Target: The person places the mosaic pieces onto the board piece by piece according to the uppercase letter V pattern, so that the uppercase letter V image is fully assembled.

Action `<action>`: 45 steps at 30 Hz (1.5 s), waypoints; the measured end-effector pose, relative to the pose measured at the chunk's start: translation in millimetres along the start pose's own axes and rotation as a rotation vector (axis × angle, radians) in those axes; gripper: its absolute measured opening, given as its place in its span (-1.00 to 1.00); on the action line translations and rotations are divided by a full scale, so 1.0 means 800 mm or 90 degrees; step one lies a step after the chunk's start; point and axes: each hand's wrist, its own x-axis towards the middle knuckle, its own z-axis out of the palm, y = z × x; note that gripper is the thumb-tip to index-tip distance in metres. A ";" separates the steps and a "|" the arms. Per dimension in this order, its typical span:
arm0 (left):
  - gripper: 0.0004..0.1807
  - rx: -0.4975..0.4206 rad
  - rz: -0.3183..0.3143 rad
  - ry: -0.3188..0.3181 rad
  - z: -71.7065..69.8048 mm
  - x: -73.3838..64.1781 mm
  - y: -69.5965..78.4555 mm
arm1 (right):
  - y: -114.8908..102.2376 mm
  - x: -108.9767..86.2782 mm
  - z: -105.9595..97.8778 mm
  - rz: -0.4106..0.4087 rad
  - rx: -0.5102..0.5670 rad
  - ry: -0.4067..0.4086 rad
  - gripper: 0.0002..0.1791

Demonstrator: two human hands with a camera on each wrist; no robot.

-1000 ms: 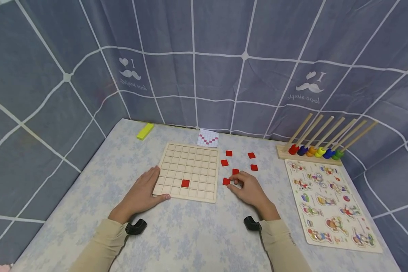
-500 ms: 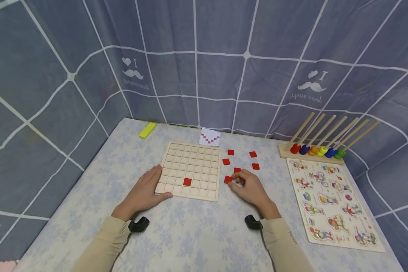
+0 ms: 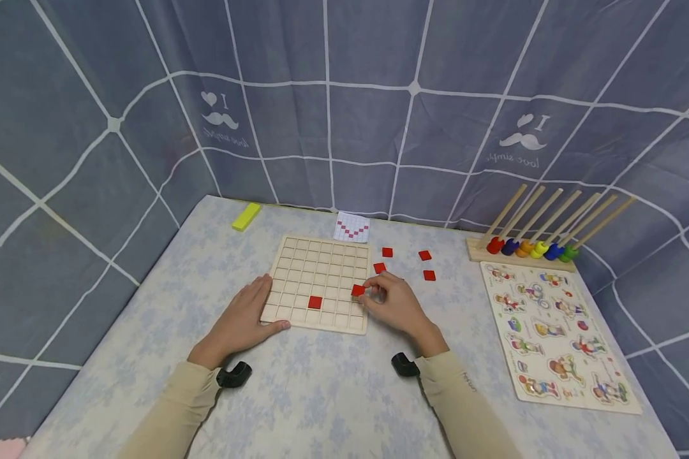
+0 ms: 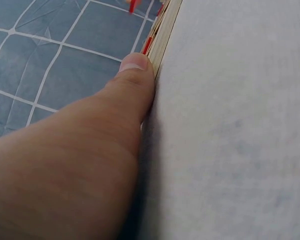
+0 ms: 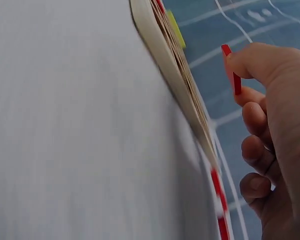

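A pale wooden board with a grid of square cells lies flat on the table. One red square tile sits in a cell low in the grid. My left hand rests with straight fingers along the board's left edge, its thumb against the front edge. Over the board's right side, my right hand pinches a second red square tile between thumb and finger, held above the cells. Several loose red tiles lie right of the board, partly behind my right hand.
A small card with a pink V pattern on a grid lies behind the board. Farther left is a yellow block. At right stand a peg rack with coloured rings and a wooden picture puzzle. A patterned curtain hangs behind.
My right hand has picked up a red tile from the table and carried it left, over the board's right side. My left hand has stayed at the board's left edge.
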 end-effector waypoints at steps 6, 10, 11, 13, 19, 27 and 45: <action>0.25 0.003 -0.003 0.006 0.002 0.000 0.000 | -0.033 0.023 0.033 -0.042 -0.019 -0.027 -0.78; 0.25 0.005 -0.009 0.004 0.003 -0.003 -0.001 | -0.052 0.033 0.055 -0.050 -0.027 -0.043 -0.75; 0.25 0.007 -0.008 0.003 0.002 -0.002 -0.001 | -0.056 0.036 0.060 -0.047 -0.031 -0.046 -0.75; 0.25 0.011 -0.002 0.005 0.001 -0.001 0.000 | -0.063 0.040 0.067 -0.040 -0.038 -0.050 -0.75; 0.24 0.004 0.004 0.010 -0.005 0.001 0.004 | -0.077 0.054 0.082 -0.027 -0.085 -0.064 -0.72; 0.26 -0.002 -0.013 -0.002 -0.001 0.000 0.002 | -0.084 0.062 0.092 -0.017 -0.139 -0.094 -0.74; 0.25 -0.006 -0.011 -0.001 0.002 0.000 -0.001 | -0.105 0.069 0.096 0.032 -0.125 -0.079 -0.77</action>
